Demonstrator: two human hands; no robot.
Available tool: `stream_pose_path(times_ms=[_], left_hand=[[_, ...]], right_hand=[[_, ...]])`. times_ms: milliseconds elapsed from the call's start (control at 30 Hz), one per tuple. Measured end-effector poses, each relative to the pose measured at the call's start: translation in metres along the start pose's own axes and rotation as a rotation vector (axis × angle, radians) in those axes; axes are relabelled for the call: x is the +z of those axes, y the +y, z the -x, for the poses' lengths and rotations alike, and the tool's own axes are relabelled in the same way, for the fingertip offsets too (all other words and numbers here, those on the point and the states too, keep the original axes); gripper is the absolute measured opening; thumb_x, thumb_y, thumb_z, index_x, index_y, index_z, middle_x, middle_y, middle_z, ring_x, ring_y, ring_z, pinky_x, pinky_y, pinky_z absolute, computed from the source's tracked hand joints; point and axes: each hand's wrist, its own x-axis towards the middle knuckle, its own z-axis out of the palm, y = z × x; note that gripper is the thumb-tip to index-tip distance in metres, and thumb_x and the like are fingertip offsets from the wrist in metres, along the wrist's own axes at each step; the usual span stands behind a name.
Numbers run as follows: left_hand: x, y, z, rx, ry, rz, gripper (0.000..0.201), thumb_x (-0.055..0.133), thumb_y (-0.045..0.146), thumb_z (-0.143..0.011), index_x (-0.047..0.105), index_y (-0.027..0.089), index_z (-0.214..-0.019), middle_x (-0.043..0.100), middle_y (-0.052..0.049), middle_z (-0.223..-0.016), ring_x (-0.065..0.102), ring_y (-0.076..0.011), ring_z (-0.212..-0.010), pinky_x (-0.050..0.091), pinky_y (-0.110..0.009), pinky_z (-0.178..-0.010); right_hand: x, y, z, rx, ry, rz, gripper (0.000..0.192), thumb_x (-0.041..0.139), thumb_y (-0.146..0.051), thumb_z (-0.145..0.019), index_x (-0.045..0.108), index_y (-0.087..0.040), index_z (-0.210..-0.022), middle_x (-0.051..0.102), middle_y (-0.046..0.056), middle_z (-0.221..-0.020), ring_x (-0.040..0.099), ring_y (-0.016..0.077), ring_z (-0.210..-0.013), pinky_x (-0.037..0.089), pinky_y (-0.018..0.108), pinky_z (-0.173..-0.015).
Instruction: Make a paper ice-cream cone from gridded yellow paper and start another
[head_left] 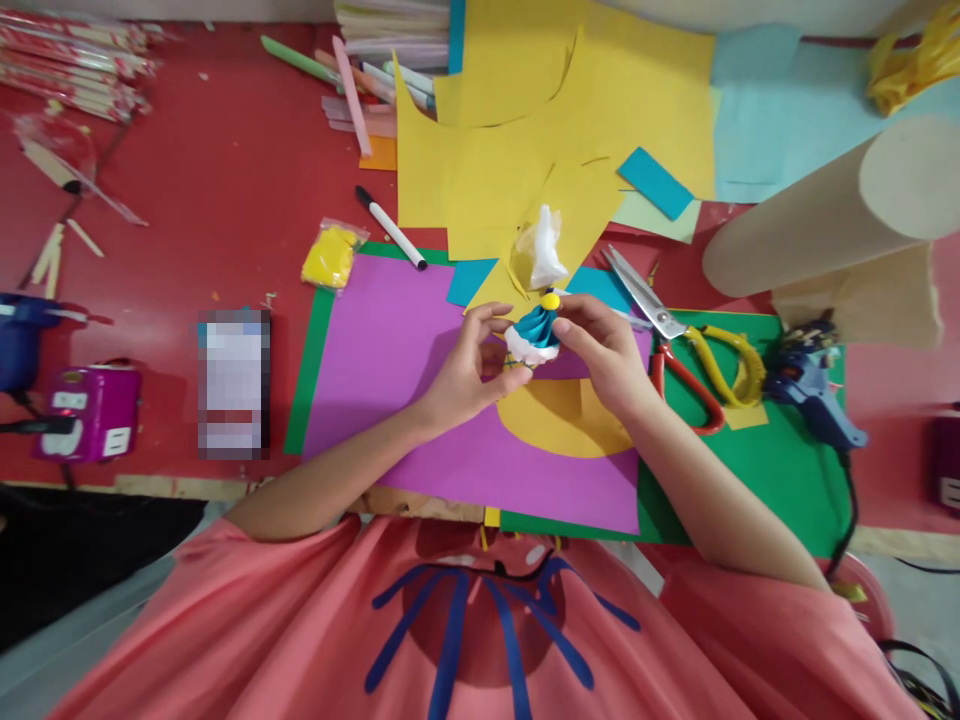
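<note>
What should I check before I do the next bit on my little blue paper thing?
1. Both hands on the blue craft: left hand and right hand pinch it. Ok.
2. Yellow ball on top: in place. Ok.
3. Glue dry: cannot tell.
4. Scissors near the right hand, blades open. Not ok.
5. Glue gun lies aside, away from the hands. Ok.
</note>
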Motion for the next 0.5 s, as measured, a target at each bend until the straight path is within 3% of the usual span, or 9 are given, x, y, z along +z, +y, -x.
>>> stream_pose_path(times_ms=[233,433,500], left_hand=[[-0.004,0.004,-0.009,-0.220,-0.133,0.307,0.050,0.077,0.032,-0.074,0.049,0.026,-0.115,0.067,0.002,-0.090,0.067,-0.0119,-0.081,0.055,-0.025,-0.073],[-0.006,0.001,-0.011,-0.218,-0.065,0.326,0.051,0.081,0.033,-0.070,0.052,0.026,-0.110,0.066,0.002,-0.096,0.066,-0.0126,-0.087,0.055,-0.025,-0.073],[-0.008,0.000,-0.012,-0.201,-0.040,0.291,0.052,0.082,0.035,-0.069,0.051,0.026,-0.111,0.066,0.002,-0.096,0.066,-0.0123,-0.085,0.054,-0.024,-0.071]], right_hand=[[-0.009,0.006,-0.005,0.028,0.087,-0.029,0.025,0.064,-0.046,-0.083,0.061,-0.025,-0.095,0.061,0.000,-0.084,0.058,0.0122,-0.069,0.051,0.026,-0.065],[-0.008,0.006,-0.006,0.053,0.094,-0.117,0.031,0.056,-0.054,-0.086,0.061,-0.025,-0.094,0.062,0.004,-0.099,0.062,0.0148,-0.079,0.054,0.027,-0.064],[-0.007,0.006,-0.006,0.047,0.115,-0.088,0.028,0.060,-0.051,-0.084,0.060,-0.025,-0.093,0.062,0.003,-0.095,0.062,0.0145,-0.076,0.054,0.027,-0.063]])
